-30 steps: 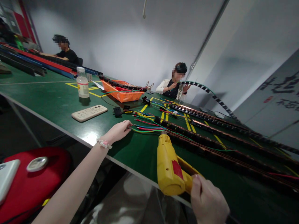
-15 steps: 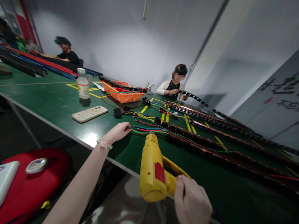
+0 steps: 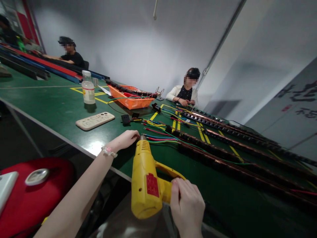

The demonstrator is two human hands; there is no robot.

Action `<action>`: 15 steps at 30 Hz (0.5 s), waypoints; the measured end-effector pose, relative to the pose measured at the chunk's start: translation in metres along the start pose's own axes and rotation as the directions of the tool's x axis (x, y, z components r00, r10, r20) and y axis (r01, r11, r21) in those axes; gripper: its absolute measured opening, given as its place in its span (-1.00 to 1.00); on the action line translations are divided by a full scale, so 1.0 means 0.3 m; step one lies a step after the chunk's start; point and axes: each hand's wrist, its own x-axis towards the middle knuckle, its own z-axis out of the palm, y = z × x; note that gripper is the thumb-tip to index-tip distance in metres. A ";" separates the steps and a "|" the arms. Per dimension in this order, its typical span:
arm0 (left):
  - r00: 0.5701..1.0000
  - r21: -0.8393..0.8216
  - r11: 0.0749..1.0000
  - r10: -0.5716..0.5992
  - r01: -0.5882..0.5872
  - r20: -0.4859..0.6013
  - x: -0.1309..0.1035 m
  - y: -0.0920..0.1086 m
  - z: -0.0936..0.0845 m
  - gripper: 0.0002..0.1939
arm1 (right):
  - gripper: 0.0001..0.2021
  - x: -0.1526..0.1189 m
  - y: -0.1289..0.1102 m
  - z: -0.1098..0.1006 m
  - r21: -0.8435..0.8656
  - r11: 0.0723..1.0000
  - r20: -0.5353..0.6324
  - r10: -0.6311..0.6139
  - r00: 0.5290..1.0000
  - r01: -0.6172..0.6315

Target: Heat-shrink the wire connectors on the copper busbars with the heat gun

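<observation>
A yellow heat gun (image 3: pixel 146 178) with a red label is in my right hand (image 3: pixel 187 205), whose fingers are wrapped round its handle. Its metal nozzle points away from me, close beside my left hand (image 3: pixel 130 137). The fingers of my left hand are pinched together at the ends of several coloured wires (image 3: pixel 160 138); the wire tip between them is too small to make out. These wires, red, blue and green, run right to a long dark bundle with copper-coloured lengths (image 3: pixel 210 157) on the green table (image 3: pixel 109 165).
A phone (image 3: pixel 95 121), a bottle (image 3: pixel 88 91) and an orange basket (image 3: pixel 131 102) stand on the table's left half. More long bundles (image 3: pixel 237 143) lie to the right. A person (image 3: pixel 185 91) sits across the table, another (image 3: pixel 71 56) farther left. A red stool (image 3: pixel 56 178) is at lower left.
My right hand has moved left with the heat gun, bringing the nozzle near my left fingers. My left hand has hardly moved. The person across has lowered the curved strip.
</observation>
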 end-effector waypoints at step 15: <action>0.999 0.154 0.988 0.016 -0.011 -0.031 -0.014 0.000 0.039 -0.81 | -0.65 -0.024 0.148 -0.056 -0.079 0.995 0.033 0.057 0.998 -0.054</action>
